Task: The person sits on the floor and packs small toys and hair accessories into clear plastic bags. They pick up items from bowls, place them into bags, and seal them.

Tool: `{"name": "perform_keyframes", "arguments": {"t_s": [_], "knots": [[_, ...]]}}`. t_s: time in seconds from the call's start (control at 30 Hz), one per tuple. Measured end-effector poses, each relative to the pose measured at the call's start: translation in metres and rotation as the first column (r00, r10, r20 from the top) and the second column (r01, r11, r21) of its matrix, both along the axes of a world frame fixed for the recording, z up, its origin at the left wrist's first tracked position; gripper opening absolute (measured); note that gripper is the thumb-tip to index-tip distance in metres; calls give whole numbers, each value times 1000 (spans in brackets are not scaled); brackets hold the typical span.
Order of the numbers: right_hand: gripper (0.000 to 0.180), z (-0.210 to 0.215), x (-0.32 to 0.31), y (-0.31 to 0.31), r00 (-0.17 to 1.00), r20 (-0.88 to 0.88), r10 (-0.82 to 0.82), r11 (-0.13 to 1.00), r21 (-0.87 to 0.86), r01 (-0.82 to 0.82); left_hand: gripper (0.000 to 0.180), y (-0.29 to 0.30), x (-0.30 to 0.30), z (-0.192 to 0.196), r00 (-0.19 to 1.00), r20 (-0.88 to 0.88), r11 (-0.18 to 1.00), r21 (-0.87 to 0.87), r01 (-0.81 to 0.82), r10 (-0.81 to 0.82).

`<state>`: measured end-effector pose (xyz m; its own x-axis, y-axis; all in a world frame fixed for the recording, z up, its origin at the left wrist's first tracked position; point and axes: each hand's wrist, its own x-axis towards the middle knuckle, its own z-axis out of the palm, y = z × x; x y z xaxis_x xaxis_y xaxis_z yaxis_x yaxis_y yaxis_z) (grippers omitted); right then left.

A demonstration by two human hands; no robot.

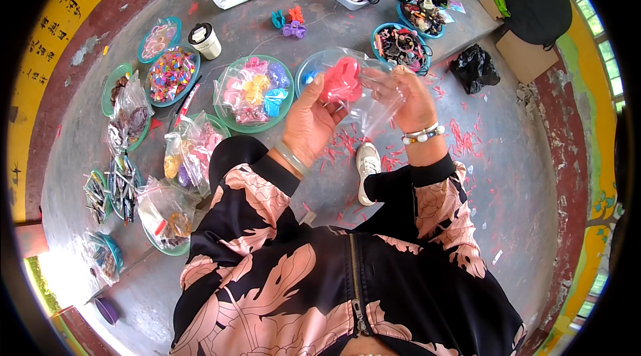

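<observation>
Left hand (308, 125) and right hand (413, 107) hold a clear bag (382, 106), a red piece (344, 79) between them nearer the left.

Two hands (310, 122) (415, 105), one cup (205, 43)

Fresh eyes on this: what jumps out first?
The bright red piece, at the clear bag between the left hand and right hand. Beyond them, orange, blue and purple clips cluster on the floor; red scraps lie either side of the white shoe.
</observation>
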<state>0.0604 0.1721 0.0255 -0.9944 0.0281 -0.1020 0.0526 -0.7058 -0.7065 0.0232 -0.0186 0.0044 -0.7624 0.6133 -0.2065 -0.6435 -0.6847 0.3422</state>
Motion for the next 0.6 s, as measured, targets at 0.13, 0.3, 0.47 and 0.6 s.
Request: {"name": "perform_keyframes", "arguments": {"t_s": [0.13,0.3,0.47,0.6], "knots": [[15,3,3,14,999,4,44,997,62,-44,35,-3,-2,6,993,-89,997,-15,74,-75],[16,5,5,16,996,19,90,990,110,-92,34,-5,-5,8,955,-181,967,-143,212,-236],[26,7,5,15,999,-6,35,987,159,-34,33,-6,-6,8,908,-211,917,-252,308,-363],[42,1,1,17,997,-4,79,995,67,-78,34,-5,-7,6,968,-221,977,-197,79,-122]]}}
